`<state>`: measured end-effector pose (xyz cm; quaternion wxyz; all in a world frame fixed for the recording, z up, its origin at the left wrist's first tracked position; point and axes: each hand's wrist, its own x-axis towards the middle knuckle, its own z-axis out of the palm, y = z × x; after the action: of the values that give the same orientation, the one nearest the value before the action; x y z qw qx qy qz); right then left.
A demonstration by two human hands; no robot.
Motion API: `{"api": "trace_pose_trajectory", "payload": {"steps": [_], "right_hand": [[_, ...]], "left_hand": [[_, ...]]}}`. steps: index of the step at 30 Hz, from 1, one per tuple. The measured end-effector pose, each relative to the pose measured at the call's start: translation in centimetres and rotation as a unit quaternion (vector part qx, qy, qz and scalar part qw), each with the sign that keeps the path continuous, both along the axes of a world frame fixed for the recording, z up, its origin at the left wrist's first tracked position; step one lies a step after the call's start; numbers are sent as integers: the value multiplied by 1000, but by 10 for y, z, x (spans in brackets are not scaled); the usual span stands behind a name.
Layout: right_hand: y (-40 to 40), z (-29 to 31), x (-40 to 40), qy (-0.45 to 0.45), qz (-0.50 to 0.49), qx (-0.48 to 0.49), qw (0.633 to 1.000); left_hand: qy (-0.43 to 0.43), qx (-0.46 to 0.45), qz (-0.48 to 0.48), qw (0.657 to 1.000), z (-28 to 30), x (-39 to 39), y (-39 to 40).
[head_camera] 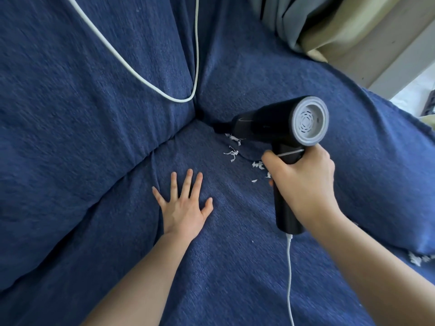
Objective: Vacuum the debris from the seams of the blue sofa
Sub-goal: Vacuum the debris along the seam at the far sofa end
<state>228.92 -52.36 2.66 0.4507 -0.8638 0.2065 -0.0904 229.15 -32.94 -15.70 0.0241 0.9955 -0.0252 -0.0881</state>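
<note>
Gripping the vacuum (280, 128) handle, right hand (303, 182) aims its nozzle into the sofa (70, 114) seam at the paper scraps (233, 152); left hand (183, 208) lies flat, fingers spread, likely tautening fabric.

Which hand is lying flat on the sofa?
The left hand, fingers spread flat on the blue sofa. The right hand instead grips the black vacuum.

At the upper right of my frame I see a grey curtain (280, 22) hanging in folds, with a pale yellow cloth (334, 36) just beside it. Right of those, a whitish wooden frame (386, 55) runs diagonally toward the right edge. Below it, at the far right, a bright white patch (414, 97) shows; I cannot tell what it is.
</note>
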Motion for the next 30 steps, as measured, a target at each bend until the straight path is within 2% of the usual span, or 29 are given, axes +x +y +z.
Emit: {"api": "trace_pose_trajectory", "payload": {"steps": [12,19,24,30], "right_hand": [[-20,20,-21,11,-12,-24,1000],[-31,22,-27,6,-17,-37,999],[-40,26,-37,15,-22,-43,999],[-49,31,-46,33,-27,-53,998]], "left_hand": [[33,-13,-8,999,14,9,-7],[33,-83,-96,991,16,46,-43],[11,-31,-102,994,6,43,-53],[11,-11,-112,994,5,40,-50]]}}
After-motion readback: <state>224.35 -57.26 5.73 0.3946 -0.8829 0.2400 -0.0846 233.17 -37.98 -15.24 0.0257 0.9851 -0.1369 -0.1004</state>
